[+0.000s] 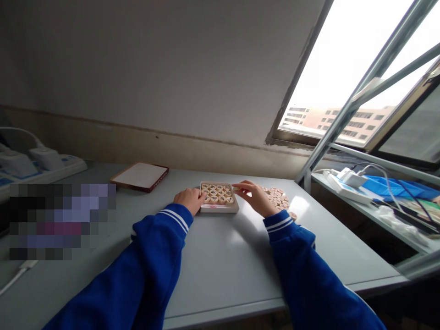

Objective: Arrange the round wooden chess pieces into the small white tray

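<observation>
A shallow white box (218,209) sits on the table, with rows of round wooden Chinese chess pieces (217,193) inside, marked in black characters. My left hand (189,200) is closed at the box's left side, its thumb and fingers on the edge. Over the right rim, my right hand (257,197) pinches a pale piece between thumb and fingertips, mostly hidden by the fingers. Beside and partly behind my right wrist lies a loose spread of more chess pieces (279,198), with reddish marks.
A box lid (140,176) with a white face and red-brown edge lies back left. Power strips with white chargers stand at far left (68,166) and on the right-hand shelf (350,189). A metal post (318,153) rises at the table's back right corner; a wall (192,151) runs behind.
</observation>
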A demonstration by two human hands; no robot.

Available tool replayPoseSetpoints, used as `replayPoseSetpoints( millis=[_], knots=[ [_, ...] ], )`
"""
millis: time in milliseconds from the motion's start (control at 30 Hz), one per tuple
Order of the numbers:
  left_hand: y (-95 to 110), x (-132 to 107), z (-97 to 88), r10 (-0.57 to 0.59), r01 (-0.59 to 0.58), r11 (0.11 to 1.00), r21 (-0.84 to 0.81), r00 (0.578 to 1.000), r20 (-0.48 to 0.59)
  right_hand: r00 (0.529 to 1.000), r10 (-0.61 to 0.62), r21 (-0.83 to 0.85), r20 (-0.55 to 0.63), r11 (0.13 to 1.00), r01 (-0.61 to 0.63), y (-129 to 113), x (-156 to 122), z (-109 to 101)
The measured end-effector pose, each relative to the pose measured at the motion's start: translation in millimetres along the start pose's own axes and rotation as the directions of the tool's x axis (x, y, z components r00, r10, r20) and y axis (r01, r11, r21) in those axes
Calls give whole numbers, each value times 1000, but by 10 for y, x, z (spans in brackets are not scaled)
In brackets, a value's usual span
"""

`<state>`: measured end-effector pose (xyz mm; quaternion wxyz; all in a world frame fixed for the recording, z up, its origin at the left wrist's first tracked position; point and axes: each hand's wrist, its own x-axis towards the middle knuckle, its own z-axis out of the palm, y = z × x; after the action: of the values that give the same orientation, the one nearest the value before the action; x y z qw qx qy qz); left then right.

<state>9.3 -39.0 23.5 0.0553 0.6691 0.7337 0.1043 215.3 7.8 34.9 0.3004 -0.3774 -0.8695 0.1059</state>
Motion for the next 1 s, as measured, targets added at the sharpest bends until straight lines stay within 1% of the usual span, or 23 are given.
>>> replayPoseSetpoints(
  millis=[67,133,200,267,333,400,467,600,767,900,1000],
  knots=[
    [-1,2,-1,6,-6,1000,3,1000,-2,993,-95,84,76,993,89,-136,37,133],
    [-3,6,-3,11,-11,1000,9,1000,4,976,-187,112,115,978,175,-268,72,286],
    [-6,14,-8,10,-10,1000,14,1000,17,969,-228,69,93,973,222,-362,99,413],
    [-6,22,-16,3,-3,1000,14,999,37,979,-201,5,33,980,201,-408,113,482],
    [-6,27,-27,-13,13,1000,8,999,50,990,-141,-31,-3,989,141,-422,115,497],
    [-3,23,-39,-32,33,999,-9,998,50,994,-109,-35,24,993,110,-425,109,481],
    [-1,14,-49,-42,43,999,-32,998,45,990,-126,-45,64,991,129,-427,101,462],
    [-6,4,-43,-26,28,998,-53,999,34,986,-158,-88,59,983,163,-429,96,447],
    [-32,20,-29,0,1,998,-61,1000,27,973,-203,-41,105,977,209,-425,93,420],
    [-50,34,-37,48,-45,998,-45,997,54,980,-166,-44,105,984,172,-403,64,411],
    [-59,44,-42,48,-45,998,-45,997,53,985,-140,-53,102,988,146,-391,47,454]
  ],
)
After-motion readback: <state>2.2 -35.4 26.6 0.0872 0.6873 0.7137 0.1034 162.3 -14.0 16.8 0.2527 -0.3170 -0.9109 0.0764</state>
